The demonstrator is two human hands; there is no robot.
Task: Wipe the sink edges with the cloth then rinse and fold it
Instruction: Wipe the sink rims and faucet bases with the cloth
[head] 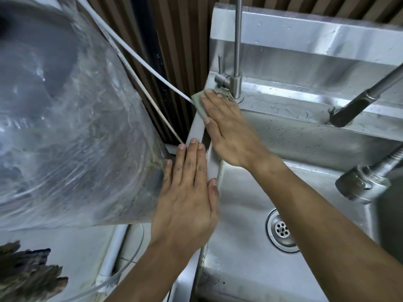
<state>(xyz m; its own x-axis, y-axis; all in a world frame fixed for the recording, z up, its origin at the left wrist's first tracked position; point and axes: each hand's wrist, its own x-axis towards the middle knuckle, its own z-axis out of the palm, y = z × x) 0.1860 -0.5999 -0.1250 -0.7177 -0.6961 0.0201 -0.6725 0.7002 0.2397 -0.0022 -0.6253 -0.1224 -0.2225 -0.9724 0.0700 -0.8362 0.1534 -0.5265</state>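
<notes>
My right hand has no closed grip: fingers straight, palm flat, pressing the cloth down onto the sink rim at its far-left corner, just beside the base of the thin tap. Only a green-grey edge of the cloth shows, poking out left and far of my fingertips; the rest is hidden under the hand, so I can't tell how it's folded.

Left hand is also flat and open, holding nothing, resting on the same left rim nearer to me, fingers pointing far. The two hands are close but apart, w/ bare rim between them.

The relation that matters, IMO: the left rim's long axis runs near-to-far, and the cloth sits at its far end. So the unwiped length lies toward me from the cloth, and the right hand is the one on it. The left hand sits right in that path and would need to lift off first.

Drain is near-right in the basin.
</notes>
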